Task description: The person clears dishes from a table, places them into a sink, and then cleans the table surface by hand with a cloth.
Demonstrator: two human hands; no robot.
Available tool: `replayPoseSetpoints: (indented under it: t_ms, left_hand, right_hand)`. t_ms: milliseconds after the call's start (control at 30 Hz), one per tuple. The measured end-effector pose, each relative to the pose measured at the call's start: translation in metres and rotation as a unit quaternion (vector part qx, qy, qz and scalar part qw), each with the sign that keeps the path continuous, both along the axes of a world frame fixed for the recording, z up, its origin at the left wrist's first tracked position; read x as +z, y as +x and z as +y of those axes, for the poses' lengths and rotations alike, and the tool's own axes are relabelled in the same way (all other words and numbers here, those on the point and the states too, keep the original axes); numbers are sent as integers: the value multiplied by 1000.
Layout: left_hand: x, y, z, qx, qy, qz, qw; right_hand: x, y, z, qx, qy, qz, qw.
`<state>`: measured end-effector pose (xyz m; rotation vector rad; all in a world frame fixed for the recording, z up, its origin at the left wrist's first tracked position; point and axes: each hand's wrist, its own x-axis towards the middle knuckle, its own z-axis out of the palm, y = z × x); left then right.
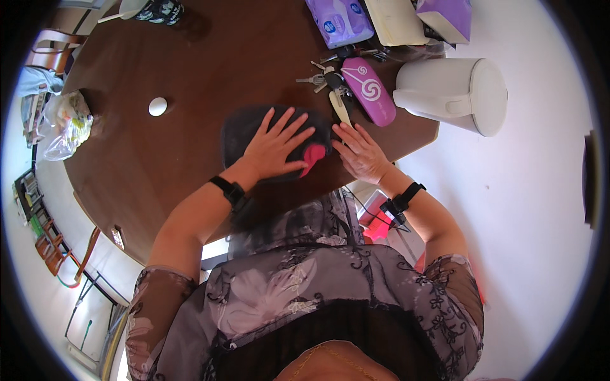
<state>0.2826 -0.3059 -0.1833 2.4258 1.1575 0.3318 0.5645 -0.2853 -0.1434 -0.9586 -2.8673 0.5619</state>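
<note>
A dark grey, soft-looking folded piece [236,130] with rounded corners lies on the brown table, a bright pink patch [313,155] showing near its right side. My left hand [276,145] rests flat over it, fingers spread and thumb beside the pink patch. At its right edge is my right hand [362,154], fingers stretched out and holding nothing visible; whether they press on the edge is unclear. Just beyond those fingertips lies a cream-coloured flat strip [339,108] beside a bunch of keys [318,79]. A purple oblong case [368,92] with a white swirl sits alongside.
To the right a white lidded jug [445,92] lies near the table edge. Purple tissue packs [341,22] are at the back. A small white round object [157,106] and a dark patterned cup [162,11] are left. A filled plastic bag [67,124] is at the left edge.
</note>
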Motion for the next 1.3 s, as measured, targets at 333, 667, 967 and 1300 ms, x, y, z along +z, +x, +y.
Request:
replayPoseSetpoints:
  t_ms: [333,667,967,1300]
  left_hand:
    - [-7,13,77,123,81,3,989]
    - [-29,20,161,283,155,80,943]
    - [-42,-9,167,333,217,49,916]
    - [-28,17,81,272,118,-15,955]
  right_hand:
    - [-14,-5,2,-5,25,16,1000]
    - [-15,-1,-5,-13,20,36,999]
    - [-15,-8,0,-32,59,-5,998]
    - [13,-82,-10,-120,-19,102,987]
